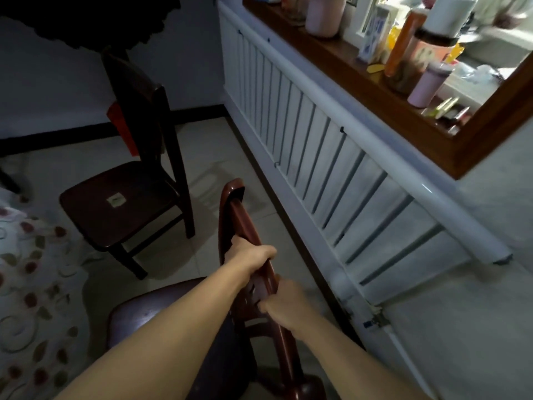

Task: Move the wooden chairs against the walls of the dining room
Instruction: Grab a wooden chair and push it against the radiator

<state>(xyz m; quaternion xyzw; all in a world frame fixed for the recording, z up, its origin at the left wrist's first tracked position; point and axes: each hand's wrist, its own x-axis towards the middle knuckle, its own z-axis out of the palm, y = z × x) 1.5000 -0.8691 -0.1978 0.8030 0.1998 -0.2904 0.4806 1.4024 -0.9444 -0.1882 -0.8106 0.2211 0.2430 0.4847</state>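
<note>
At the 6 o'clock edge of the view, a reddish-brown wooden chair stands with its backrest seen nearly edge-on, the top rail running from about 12 o'clock down toward 6 o'clock. Its dark seat extends toward 8 o'clock from the rail.

Left hand: closed over the top rail about midway along its visible length, fingers wrapped over the far edge, thumb side toward the seat. The rail passes directly under the palm.

Right hand: closed on the same rail, just beside the left hand at its 5 o'clock. The fingers curl around the rail from the radiator side. Slight blur prevents reading the individual fingertips.

The rail thus lies inside both grips, with its free upper end projecting past the left hand toward 12 o'clock.

A white ribbed radiator runs along the wall from 12 o'clock to 4 o'clock, near the held chair but not touching it. Above the radiator, a wooden window sill carries bottles and containers.

A second, darker wooden chair stands at 10 o'clock on the tiled floor, apart from the held chair, its backrest toward the far wall. A floral tablecloth occupies the 8 o'clock edge.
</note>
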